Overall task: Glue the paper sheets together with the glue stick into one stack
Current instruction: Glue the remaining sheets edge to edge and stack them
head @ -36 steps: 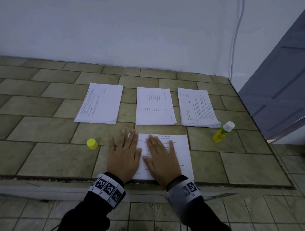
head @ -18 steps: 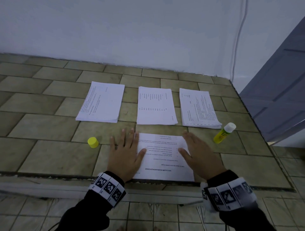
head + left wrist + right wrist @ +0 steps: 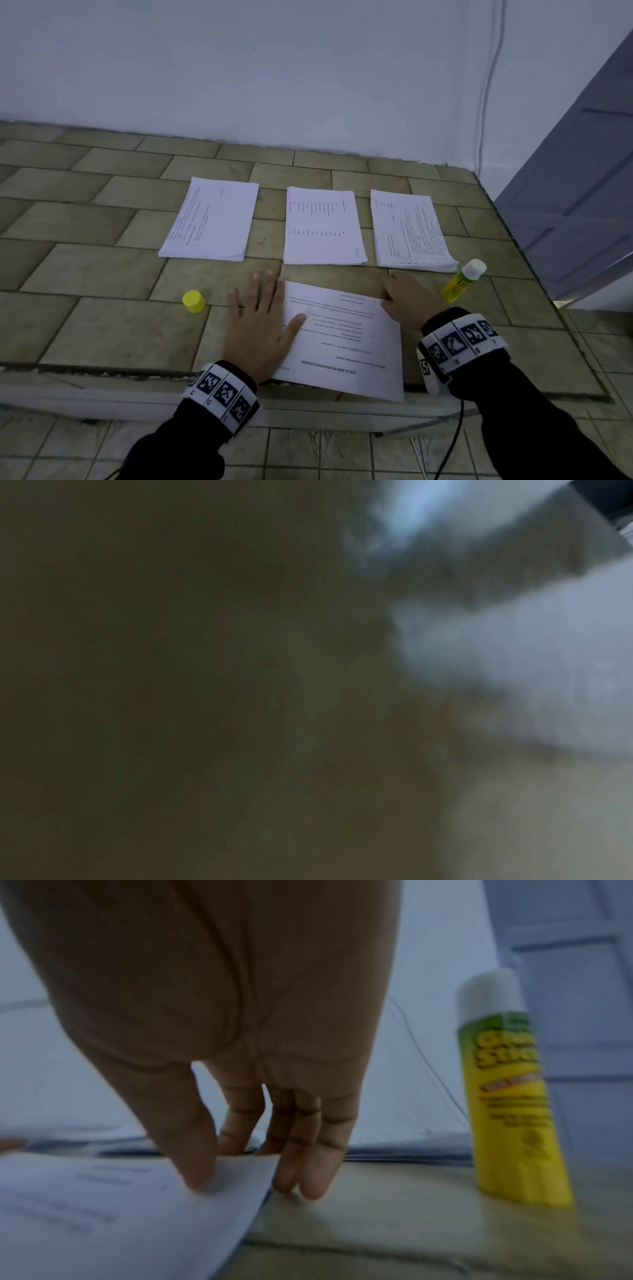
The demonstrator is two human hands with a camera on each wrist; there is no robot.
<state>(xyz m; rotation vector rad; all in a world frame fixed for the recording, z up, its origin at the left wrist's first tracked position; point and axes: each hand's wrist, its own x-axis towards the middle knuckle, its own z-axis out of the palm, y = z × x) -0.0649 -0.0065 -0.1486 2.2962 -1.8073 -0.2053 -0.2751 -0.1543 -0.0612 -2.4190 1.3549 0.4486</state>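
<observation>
A printed paper sheet (image 3: 342,346) lies on the tiled ledge nearest me. My left hand (image 3: 263,308) lies flat on its left edge, fingers straight and thumb on the print. My right hand (image 3: 392,296) is at the sheet's far right corner. In the right wrist view the thumb (image 3: 195,1167) sits on top of the sheet (image 3: 103,1218), and the fingers curl at and under the raised corner, pinching it. An uncapped yellow glue stick (image 3: 462,281) (image 3: 507,1096) stands just right of that hand. Its yellow cap (image 3: 194,301) sits left of my left hand.
Three paper stacks lie in a row beyond: left (image 3: 212,219), middle (image 3: 322,226), right (image 3: 411,233). A white wall runs behind, and a grey door (image 3: 582,192) stands at the right. The ledge's front edge (image 3: 102,370) drops to lower tiles. The left wrist view is dark and blurred.
My right hand slid from the middle of the near sheet to its far right corner and pinched it. The sheet has turned slightly. My left hand stayed flat in place.
</observation>
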